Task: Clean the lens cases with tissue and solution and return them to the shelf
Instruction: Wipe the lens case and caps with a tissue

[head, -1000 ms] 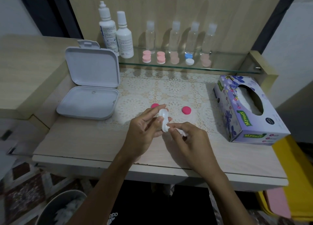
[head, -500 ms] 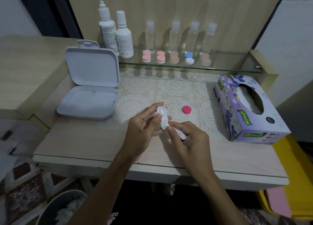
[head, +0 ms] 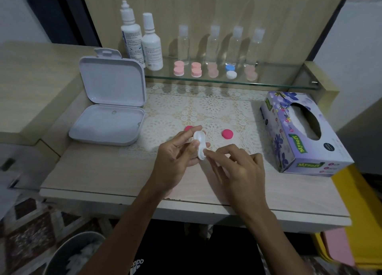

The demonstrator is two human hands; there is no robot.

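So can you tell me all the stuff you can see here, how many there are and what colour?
White plastic lens case base: one, white, held above the lace mat.
Round pink caps: two, bright pink, on the white lace mat; the left one is partly hidden.
Closed lens cases: five, four pinkish and one blue-and-white, on the glass shelf.
White solution bottles: two, shelf's left end.
Clear small bottles: four, behind the cases.
Open hinged plastic box: one, pale grey, left of the mat.
Purple flowered tissue box: one, right side.
Dark round bin: one, on the floor, lower left.
Left hand: grips the case base.
Right hand: pinches a white tissue scrap against the base.
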